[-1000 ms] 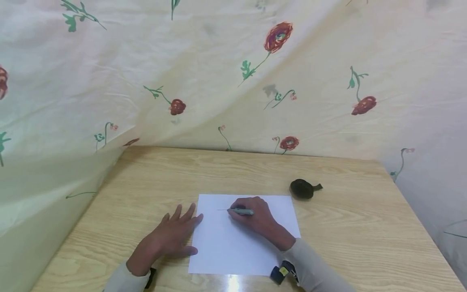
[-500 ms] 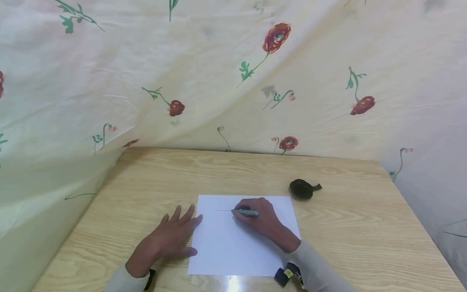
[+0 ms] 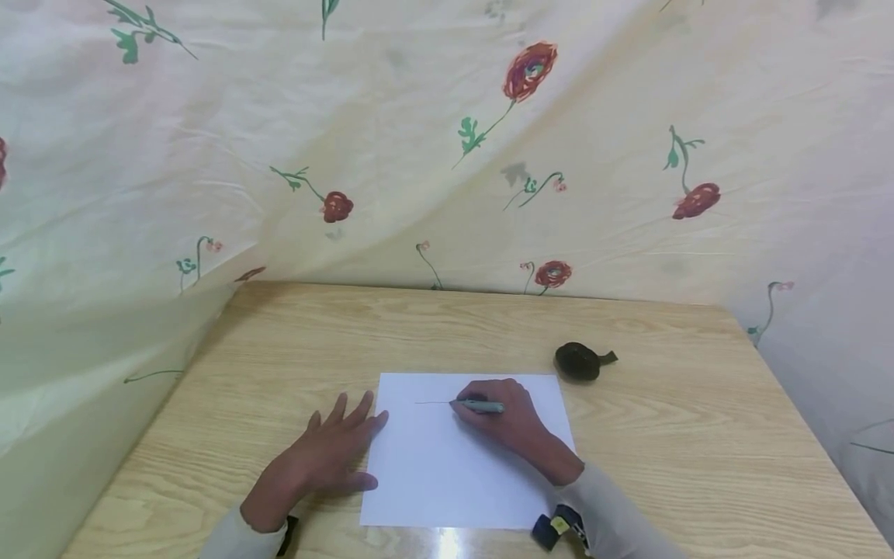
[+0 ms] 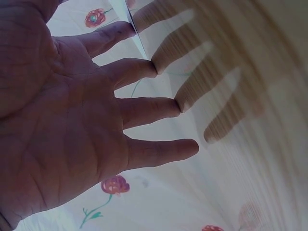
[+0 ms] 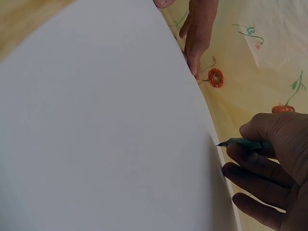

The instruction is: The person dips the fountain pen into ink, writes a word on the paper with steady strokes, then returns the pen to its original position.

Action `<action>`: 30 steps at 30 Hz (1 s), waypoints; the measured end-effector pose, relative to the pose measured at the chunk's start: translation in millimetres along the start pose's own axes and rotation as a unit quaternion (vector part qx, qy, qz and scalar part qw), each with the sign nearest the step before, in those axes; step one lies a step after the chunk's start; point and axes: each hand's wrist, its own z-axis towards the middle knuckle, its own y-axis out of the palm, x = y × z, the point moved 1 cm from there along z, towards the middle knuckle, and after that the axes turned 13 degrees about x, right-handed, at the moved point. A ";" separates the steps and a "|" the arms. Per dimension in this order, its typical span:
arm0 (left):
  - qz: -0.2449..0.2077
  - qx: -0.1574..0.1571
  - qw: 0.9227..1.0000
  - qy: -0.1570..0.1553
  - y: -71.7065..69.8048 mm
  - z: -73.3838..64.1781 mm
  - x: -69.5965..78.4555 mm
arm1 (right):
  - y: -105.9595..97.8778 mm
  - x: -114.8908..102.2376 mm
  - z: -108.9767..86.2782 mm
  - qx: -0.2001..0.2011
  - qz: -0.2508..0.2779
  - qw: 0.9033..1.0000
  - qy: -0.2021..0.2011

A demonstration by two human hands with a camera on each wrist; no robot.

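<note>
A white sheet of paper (image 3: 433,473) lies on the wooden table. My right hand (image 3: 506,415) pinches a green pen (image 3: 485,406) between thumb and fingers, its tip at the paper's upper part. From that tip a thin straight line (image 3: 429,403) runs leftward. In the right wrist view, the dark nib of the pen (image 5: 245,143) meets the sheet, and the other fingers are bent below it. My left hand (image 3: 331,450) is spread at the paper's left edge, index fingertip and thumb touching it. In the left wrist view, the left hand's fingers (image 4: 154,113) reach out apart, tips on the table.
A round black object with a short strap or tail (image 3: 578,362) lies beyond the paper's top right corner. The wooden table (image 3: 698,419) ends at a flower-printed cloth (image 3: 391,116) hanging behind and at the sides. Dark devices are strapped at both wrists.
My right hand has slid a little to the right with the pen, and the drawn line has grown longer. The left hand stays in place.
</note>
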 end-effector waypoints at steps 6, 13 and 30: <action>0.000 -0.003 1.000 -0.007 2.0 2.5 -0.3 | -5.4 3.4 -1.8 0.000 -0.002 1.000 0.019; -0.005 -0.001 1.000 -0.013 2.7 2.3 0.6 | -12.0 5.7 -4.0 -0.008 -0.008 0.999 0.043; 0.002 0.004 1.000 -0.004 5.2 1.5 -1.0 | -27.7 15.9 -11.3 0.014 0.007 0.999 0.048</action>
